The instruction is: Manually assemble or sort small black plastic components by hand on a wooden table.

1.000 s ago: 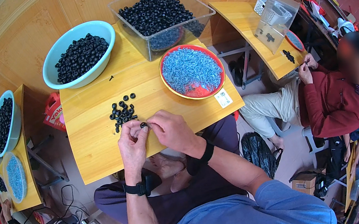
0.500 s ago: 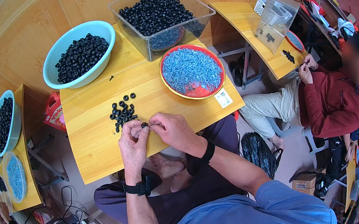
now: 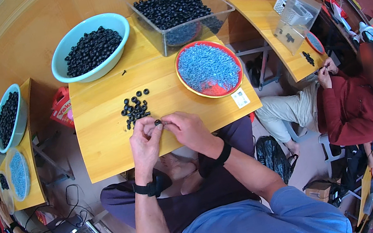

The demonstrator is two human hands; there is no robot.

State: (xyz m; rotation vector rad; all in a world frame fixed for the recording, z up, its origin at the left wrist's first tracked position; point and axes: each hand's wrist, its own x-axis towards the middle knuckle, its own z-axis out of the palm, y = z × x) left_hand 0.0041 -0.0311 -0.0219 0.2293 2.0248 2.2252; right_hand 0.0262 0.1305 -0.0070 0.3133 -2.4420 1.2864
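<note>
Head view: 2 bare hands meet over the near edge of a smooth yellow wood-grain worktop [image 3: 103,126]. Left hand [image 3: 144,144] pinches 1 glossy black ring [image 3: 158,122] upright between closed fingers; right hand [image 3: 192,128] has its fingers drawn in just beside it, grip content too small to tell. Step in hand, as judged: close two-handed fingertip work on that ring; next move would call for steady hold, fine alignment. Just beyond, loose black pieces [image 3: 135,108], squat, round, holed. Blue translucent slivers [image 3: 207,65] heap in a round red bowl [image 3: 214,90].
</note>
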